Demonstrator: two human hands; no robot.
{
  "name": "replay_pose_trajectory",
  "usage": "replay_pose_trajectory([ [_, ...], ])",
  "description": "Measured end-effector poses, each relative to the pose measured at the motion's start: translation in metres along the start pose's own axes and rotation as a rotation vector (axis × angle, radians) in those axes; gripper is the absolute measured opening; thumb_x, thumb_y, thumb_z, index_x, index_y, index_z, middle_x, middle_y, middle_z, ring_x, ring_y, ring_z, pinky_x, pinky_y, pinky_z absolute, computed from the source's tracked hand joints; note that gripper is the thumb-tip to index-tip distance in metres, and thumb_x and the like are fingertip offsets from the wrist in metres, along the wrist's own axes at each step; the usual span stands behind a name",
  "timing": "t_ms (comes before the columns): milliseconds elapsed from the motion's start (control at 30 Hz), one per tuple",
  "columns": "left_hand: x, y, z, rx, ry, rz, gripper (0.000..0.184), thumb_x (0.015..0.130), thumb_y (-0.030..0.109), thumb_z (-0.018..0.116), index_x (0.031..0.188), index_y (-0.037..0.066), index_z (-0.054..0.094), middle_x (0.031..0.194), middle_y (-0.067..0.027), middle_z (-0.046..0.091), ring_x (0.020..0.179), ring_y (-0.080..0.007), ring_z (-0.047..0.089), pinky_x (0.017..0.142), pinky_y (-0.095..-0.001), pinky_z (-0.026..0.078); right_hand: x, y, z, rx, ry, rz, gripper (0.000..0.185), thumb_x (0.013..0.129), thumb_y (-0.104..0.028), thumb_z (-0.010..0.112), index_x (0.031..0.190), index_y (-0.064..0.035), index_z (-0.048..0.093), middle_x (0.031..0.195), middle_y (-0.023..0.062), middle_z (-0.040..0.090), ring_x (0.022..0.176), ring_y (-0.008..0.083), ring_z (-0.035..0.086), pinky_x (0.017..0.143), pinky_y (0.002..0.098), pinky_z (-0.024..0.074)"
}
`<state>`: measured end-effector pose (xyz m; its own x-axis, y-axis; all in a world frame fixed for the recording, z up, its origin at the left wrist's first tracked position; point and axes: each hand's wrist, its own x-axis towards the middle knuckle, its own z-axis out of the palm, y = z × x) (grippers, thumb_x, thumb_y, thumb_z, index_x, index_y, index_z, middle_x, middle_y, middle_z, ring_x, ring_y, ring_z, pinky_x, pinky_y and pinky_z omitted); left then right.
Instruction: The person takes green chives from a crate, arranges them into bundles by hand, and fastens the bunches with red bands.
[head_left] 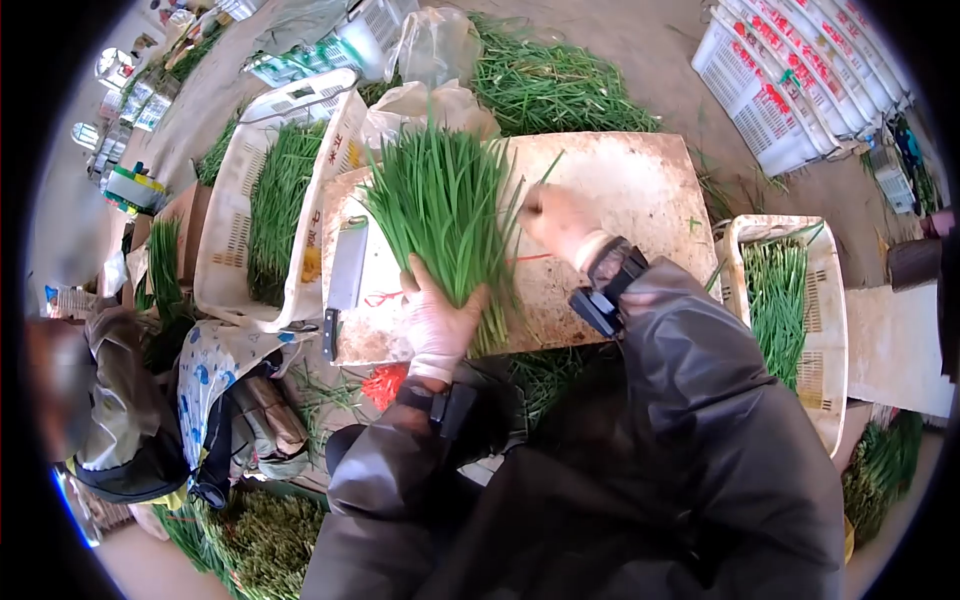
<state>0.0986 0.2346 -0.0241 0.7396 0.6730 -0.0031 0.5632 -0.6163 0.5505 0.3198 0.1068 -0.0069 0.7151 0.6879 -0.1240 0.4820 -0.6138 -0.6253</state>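
A large bunch of long green leaves (440, 200) lies on the stained board (630, 190), its pale stem ends toward me. My left hand (440, 318) is on the lower part of the bunch, thumb and fingers spread around it. Just right of the bunch, my right hand (560, 220) is over the board with its fingers curled in; what they hold, if anything, is too blurred to name. A cleaver (347, 268) with a black handle rests along the board's left edge. A thin red strip (533, 257) shows beside the bunch.
White crates of greens stand left (217, 250) and right (838, 330) of the board. Behind it are loose greens (550, 85) and plastic bags (435, 45). Stacked white crates (790, 90) are at the back right. Another person's sleeve (125, 390) shows at the left. Red ties (383, 385) lie below the board.
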Motion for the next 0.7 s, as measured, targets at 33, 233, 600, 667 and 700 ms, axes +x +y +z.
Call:
replay_pose_trajectory([
  [33, 0.000, -0.002, 0.002, 0.014, 0.018, 0.006, 0.126, 0.076, 0.052, 0.086, 0.159, -0.010, 0.016, 0.150, -0.0392, 0.035, 0.131, -0.0539, 0.047, 0.108, -0.0530, 0.046, -0.017, -0.003, 0.001, -0.110, -0.115, -0.032, 0.037, 0.090, -0.037, 0.067, 0.095, -0.0015, 0.076, 0.087, 0.0209, 0.074, 0.087, 0.0380, 0.073, 0.080, 0.0481, 0.0576],
  [233, -0.001, -0.001, 0.003, -0.017, 0.028, -0.017, 0.123, 0.074, 0.052, 0.086, 0.159, -0.008, 0.020, 0.150, -0.0391, 0.036, 0.131, -0.0548, 0.048, 0.106, -0.0550, 0.047, -0.084, -0.027, 0.039, -0.370, -0.361, -0.019, 0.032, 0.085, -0.036, 0.066, 0.094, -0.0072, 0.079, 0.098, 0.0191, 0.076, 0.093, 0.0379, 0.074, 0.082, 0.0483, 0.0580],
  [600, 0.006, -0.015, -0.003, -0.225, 0.010, 0.014, 0.127, 0.072, 0.040, 0.092, 0.159, -0.012, 0.016, 0.148, -0.0338, 0.042, 0.134, -0.0446, 0.049, 0.111, -0.0464, 0.045, -0.045, -0.011, 0.082, 0.183, -0.514, -0.156, 0.031, 0.087, -0.025, 0.065, 0.104, 0.0005, 0.072, 0.104, 0.0259, 0.073, 0.103, 0.0434, 0.069, 0.090, 0.0494, 0.0539],
  [667, 0.007, -0.013, -0.005, -0.235, -0.006, 0.019, 0.129, 0.071, 0.041, 0.093, 0.159, -0.012, 0.016, 0.148, -0.0335, 0.043, 0.132, -0.0448, 0.051, 0.109, -0.0464, 0.046, -0.049, -0.019, 0.077, 0.135, -0.457, -0.146, 0.032, 0.088, -0.024, 0.065, 0.105, 0.0008, 0.072, 0.107, 0.0265, 0.072, 0.105, 0.0435, 0.068, 0.091, 0.0494, 0.0536],
  [700, 0.007, -0.010, -0.007, -0.212, 0.004, 0.019, 0.130, 0.070, 0.042, 0.094, 0.159, -0.012, 0.016, 0.147, -0.0337, 0.043, 0.131, -0.0450, 0.052, 0.109, -0.0464, 0.047, -0.048, -0.020, 0.074, 0.161, -0.490, -0.126, 0.033, 0.088, -0.024, 0.065, 0.107, 0.0013, 0.072, 0.109, 0.0268, 0.072, 0.107, 0.0439, 0.068, 0.092, 0.0494, 0.0534],
])
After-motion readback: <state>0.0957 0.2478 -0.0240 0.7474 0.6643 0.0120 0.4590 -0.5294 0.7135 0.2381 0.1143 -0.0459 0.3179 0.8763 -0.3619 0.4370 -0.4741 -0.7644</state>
